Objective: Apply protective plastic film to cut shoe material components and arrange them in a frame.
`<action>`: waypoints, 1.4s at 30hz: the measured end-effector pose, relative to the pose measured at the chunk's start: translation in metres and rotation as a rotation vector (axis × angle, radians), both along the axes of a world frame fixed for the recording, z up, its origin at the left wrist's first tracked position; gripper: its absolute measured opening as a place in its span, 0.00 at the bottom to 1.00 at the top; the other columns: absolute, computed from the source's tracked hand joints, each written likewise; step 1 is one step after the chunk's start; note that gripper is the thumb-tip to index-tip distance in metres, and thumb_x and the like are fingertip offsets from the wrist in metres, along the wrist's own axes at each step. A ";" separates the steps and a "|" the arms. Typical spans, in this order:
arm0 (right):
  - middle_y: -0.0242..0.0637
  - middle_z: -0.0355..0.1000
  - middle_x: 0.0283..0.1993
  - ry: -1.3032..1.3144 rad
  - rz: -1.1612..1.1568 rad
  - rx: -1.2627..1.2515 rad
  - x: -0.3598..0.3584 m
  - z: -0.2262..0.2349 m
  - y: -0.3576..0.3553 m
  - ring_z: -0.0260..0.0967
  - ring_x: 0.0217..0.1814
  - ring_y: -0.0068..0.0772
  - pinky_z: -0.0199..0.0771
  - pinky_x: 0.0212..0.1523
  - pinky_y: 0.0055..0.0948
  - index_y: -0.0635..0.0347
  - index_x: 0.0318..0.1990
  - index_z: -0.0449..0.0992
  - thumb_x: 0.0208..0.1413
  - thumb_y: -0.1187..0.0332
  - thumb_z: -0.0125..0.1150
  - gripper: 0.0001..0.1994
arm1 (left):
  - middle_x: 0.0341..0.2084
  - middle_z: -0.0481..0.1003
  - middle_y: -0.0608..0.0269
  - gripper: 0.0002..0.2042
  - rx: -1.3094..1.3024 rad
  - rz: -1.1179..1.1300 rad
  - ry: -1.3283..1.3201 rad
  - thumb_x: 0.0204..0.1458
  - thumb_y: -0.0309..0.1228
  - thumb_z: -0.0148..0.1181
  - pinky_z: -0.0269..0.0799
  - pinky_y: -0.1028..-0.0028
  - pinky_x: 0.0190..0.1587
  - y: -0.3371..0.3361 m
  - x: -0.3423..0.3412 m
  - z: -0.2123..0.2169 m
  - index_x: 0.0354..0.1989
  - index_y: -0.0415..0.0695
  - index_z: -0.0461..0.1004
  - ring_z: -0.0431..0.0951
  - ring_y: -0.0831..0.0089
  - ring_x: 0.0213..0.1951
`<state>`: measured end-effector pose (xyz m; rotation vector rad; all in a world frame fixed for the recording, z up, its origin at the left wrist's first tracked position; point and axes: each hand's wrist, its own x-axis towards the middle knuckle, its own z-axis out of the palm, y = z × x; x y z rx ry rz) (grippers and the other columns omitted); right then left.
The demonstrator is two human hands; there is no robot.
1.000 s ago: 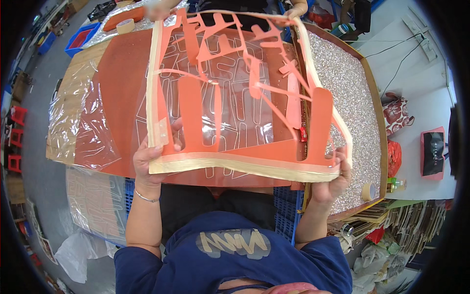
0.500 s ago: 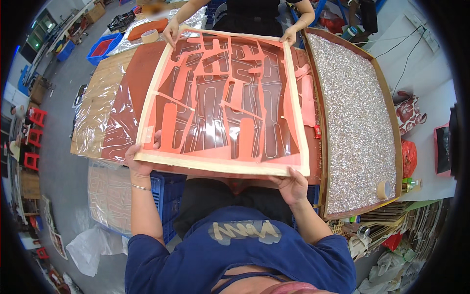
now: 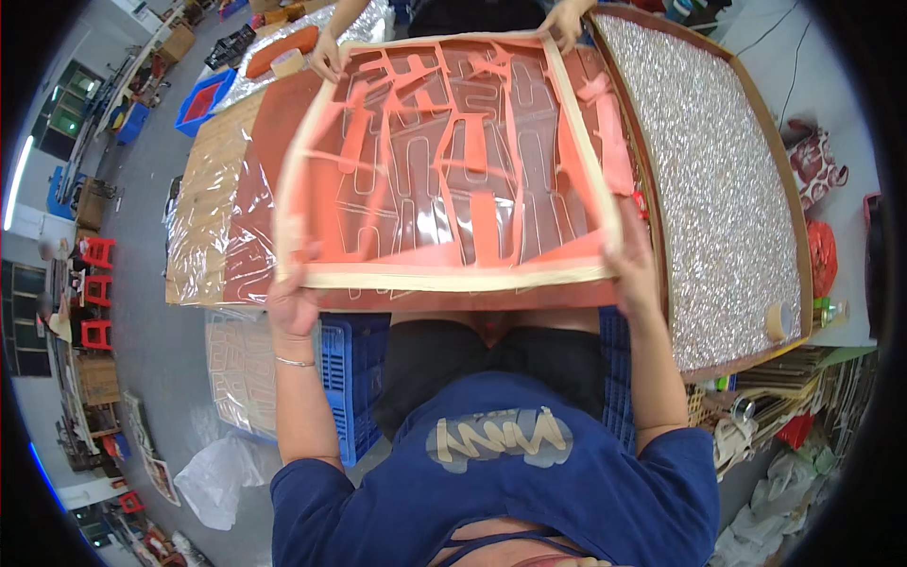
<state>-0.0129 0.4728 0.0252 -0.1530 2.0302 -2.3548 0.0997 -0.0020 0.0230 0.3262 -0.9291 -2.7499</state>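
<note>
A square frame with pale, tape-like borders is held over the table. Clear film with cut-out outlines fills it, along with coral-coloured flat strips and pieces. My left hand grips the near left corner, its fingers partly hidden beneath the border. At the near right corner, my right hand is closed round the border, somewhat blurred. Opposite me, another person's hands hold the far side: one hand at the far left corner, the other hand at the far right.
A wooden-edged tray of glittery silver material stands on the right. Under the frame lies a reddish-brown tabletop, with clear film over plywood at left. Blue crates sit below the near edge. Loose coral scraps lie beside the frame.
The frame's near edge appears higher and the frame further right in view, as the whole view has shifted too. My right hand has moved from under the near border to the corner's outer side.
</note>
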 end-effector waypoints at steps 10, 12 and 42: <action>0.36 0.74 0.37 -0.314 0.007 0.213 0.027 -0.028 0.016 0.68 0.22 0.17 0.70 0.16 0.18 0.60 0.69 0.53 0.59 0.74 0.55 0.31 | 0.54 0.68 0.38 0.21 -0.134 -0.157 -0.378 0.62 0.26 0.49 0.78 0.53 0.51 0.024 0.029 -0.025 0.61 0.31 0.56 0.74 0.51 0.53; 0.36 0.73 0.37 -0.319 0.041 0.313 0.024 -0.027 0.014 0.68 0.21 0.17 0.69 0.16 0.17 0.62 0.68 0.56 0.59 0.75 0.54 0.29 | 0.54 0.69 0.39 0.21 -0.134 -0.076 -0.429 0.61 0.27 0.50 0.79 0.55 0.50 0.026 0.025 -0.029 0.61 0.32 0.58 0.75 0.53 0.52; 0.44 0.72 0.54 0.130 -0.177 0.373 0.016 -0.098 0.041 0.68 0.56 0.31 0.65 0.59 0.29 0.71 0.54 0.72 0.65 0.68 0.52 0.16 | 0.40 0.77 0.54 0.18 -0.212 -0.084 -0.399 0.58 0.34 0.58 0.82 0.68 0.33 0.096 -0.002 -0.028 0.54 0.40 0.66 0.81 0.65 0.36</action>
